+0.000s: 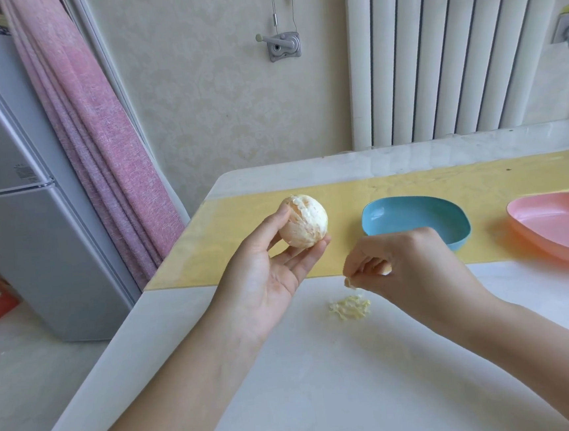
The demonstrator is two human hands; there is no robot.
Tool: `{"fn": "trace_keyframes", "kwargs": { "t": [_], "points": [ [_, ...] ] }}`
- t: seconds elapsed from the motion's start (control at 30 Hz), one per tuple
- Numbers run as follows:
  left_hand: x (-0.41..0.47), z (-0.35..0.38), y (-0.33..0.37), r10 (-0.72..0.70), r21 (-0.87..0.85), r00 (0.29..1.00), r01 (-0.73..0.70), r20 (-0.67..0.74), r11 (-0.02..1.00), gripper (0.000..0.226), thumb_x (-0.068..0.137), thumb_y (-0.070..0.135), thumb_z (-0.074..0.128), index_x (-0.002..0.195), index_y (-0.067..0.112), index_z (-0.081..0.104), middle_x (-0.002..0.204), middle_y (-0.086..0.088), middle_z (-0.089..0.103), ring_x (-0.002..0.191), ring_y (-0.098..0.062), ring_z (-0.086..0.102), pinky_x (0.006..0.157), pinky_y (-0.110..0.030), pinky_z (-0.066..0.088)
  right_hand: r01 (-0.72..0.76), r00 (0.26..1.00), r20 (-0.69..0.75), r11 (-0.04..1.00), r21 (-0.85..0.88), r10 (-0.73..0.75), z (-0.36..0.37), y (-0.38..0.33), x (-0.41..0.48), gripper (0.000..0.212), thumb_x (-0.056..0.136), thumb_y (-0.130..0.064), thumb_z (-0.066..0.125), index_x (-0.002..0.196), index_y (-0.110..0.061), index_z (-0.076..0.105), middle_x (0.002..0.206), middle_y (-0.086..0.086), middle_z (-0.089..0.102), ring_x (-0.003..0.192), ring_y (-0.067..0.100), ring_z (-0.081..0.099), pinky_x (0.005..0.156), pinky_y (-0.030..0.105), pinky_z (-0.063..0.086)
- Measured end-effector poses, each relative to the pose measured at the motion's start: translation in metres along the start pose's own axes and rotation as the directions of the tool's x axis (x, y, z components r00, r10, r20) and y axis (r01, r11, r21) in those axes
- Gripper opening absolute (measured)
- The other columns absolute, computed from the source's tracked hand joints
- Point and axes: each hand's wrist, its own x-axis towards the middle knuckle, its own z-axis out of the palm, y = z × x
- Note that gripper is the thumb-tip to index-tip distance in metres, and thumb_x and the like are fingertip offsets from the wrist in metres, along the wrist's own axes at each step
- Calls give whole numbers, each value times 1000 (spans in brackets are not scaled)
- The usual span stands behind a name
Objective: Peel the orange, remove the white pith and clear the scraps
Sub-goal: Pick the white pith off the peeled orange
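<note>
Now the left hand [266,261] holds the peeled orange [306,221] (pale with pith) in its fingertips above the worktop [325,383]. At its 4 o'clock the right hand [404,266] pinches a scrap [350,282] just over the pile [350,308]; a dish [414,217] lies at the pile's 1 o'clock.

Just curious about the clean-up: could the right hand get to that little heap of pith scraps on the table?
Probably yes: the pith heap lies close by the right hand, with nothing between them, though it pinches a scrap.
</note>
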Motion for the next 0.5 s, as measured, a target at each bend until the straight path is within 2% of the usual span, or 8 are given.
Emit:
{"fn": "trace_keyframes", "kwargs": {
  "t": [0.1, 0.23, 0.33, 0.43, 0.5],
  "points": [
    [-2, 0, 1, -8, -3, 1000, 8, 28, 1000, 29, 74, 13, 71, 98, 0, 65, 89, -15, 73, 97, -39, 69, 73, -37, 61, -26, 999, 32, 1000, 16, 25, 1, 0, 0, 22, 82, -3, 68, 83, -23, 76, 71, -10, 72, 72, 0, 64, 67, 17, 49],
    [-2, 2, 0, -22, -1, 999, 22, 25, 1000, 26, 79, 12, 68, 101, -1, 64, 114, -20, 64, 101, -39, 68, 68, -35, 62, -48, 997, 67, 999, 27, 46, 0, 2, -1, 35, 87, 4, 54, 94, -24, 75, 81, -14, 71, 86, -7, 60, 75, 9, 47],
    [-2, 2, 0, -17, 2, 999, 17, 29, 1000, 22, 84, 12, 66, 101, -1, 64, 113, -19, 63, 100, -39, 68, 70, -36, 62, -46, 995, 90, 998, 45, 42, -2, 0, 0, 41, 88, 5, 48, 101, -24, 73, 88, -21, 67, 92, -10, 58, 81, 7, 46],
    [-1, 0, 0, -11, 5, 999, 11, 47, 1000, 27, 74, 12, 69, 99, 0, 66, 102, -18, 69, 98, -40, 69, 74, -38, 61, -47, 993, 110, 998, 52, 41, -2, 0, 0, 43, 88, 5, 47, 106, -26, 72, 95, -21, 68, 97, -11, 57, 85, 6, 45],
    [-2, 0, 0, -7, 9, 998, 7, 59, 1000, 28, 70, 12, 70, 96, 1, 67, 90, -16, 73, 98, -39, 69, 78, -39, 60, -38, 997, 73, 999, 39, 35, -1, 1, 0, 37, 89, 1, 53, 103, -27, 73, 94, -20, 70, 95, -9, 58, 83, 6, 45]
  ]
}}
